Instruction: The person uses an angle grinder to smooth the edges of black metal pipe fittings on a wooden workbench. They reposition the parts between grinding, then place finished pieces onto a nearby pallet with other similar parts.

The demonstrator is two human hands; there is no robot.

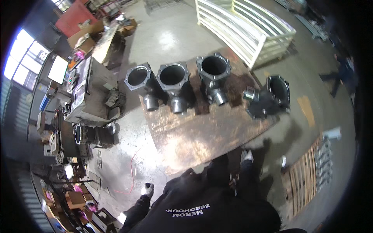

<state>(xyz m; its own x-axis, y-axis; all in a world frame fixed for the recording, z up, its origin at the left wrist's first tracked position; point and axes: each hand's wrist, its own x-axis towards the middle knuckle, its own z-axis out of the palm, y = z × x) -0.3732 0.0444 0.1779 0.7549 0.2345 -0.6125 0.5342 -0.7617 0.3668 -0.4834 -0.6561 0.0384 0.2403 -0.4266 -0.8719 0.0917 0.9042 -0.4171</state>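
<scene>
On the worn table [186, 141] in front of me stand three dark metal pipe-like castings, each with a wide flanged opening facing up and a smaller round outlet toward me: a left casting [152, 91], a middle casting [180, 91] and a right casting [215, 84]. Another casting [268, 101] sits at the table's right corner, its wide mouth turned to the right. My right hand [246, 156], pale-gloved, hangs beside the near table edge with fingers stretched out, holding nothing visible. My left hand [147, 190], also pale-gloved, is low at the left; something dark shows at its fingers, too small to make out.
A white metal rack [248, 33] stands beyond the table. To the left are a grey machine cabinet [93, 91] and a red cable [133, 171] on the floor. Lower right, a wooden pallet [305, 178] lies beside a row of metal parts [325, 165]. A person [344, 73] is at the far right.
</scene>
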